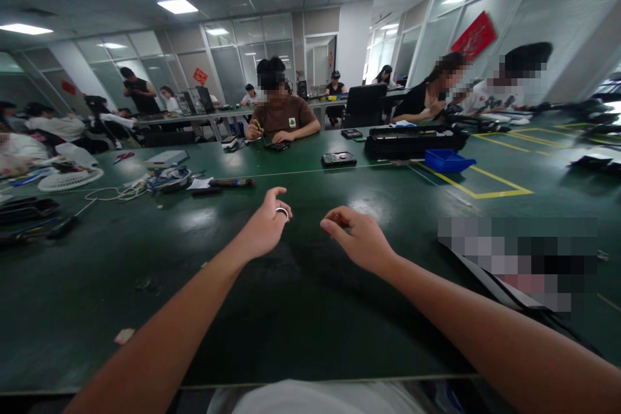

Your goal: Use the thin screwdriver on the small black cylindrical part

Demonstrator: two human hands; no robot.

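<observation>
My left hand [272,223] hovers over the green table [272,323], left of the middle. A white and dark ring-shaped item [281,211] shows at its curled fingers, and the index finger points forward. To the right, my right hand [356,233] is raised over the table with fingers curled toward the thumb; something small may be between the fingertips, but I cannot make it out. The two hands are apart and face each other. Beyond them lies a hard drive [339,159] with its circuit side up.
A blue tray [447,160] and a long black casing [414,142] stand at the back right. Cables [167,180], a screwdriver-like tool [233,182] and a white fan-like grille [70,178] lie at left. A person [284,110] works across the table.
</observation>
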